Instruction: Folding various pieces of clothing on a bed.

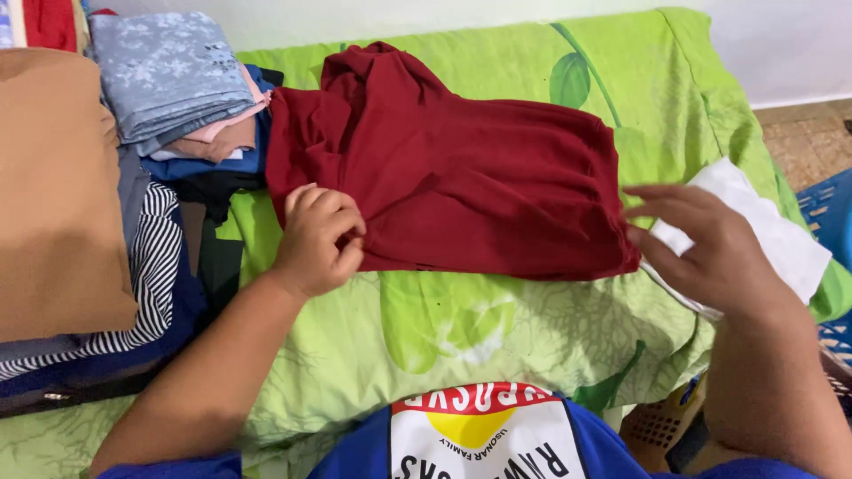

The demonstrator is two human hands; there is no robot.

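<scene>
red garment (461, 186) lies mid-bed, long axis left-right | left hand (315, 239) pinches its near-left edge | right hand (710, 253) spread, empty, at its right end, over white cloth (772, 226)

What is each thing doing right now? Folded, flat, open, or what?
dark red garment: partly folded, lying flat on the sheet
left hand: closed, pinching the garment's lower edge
right hand: open, at the garment's right end
white cloth: folded, under the right hand
stack of clothes: folded, piled
green sheet: spread, wrinkled
</scene>
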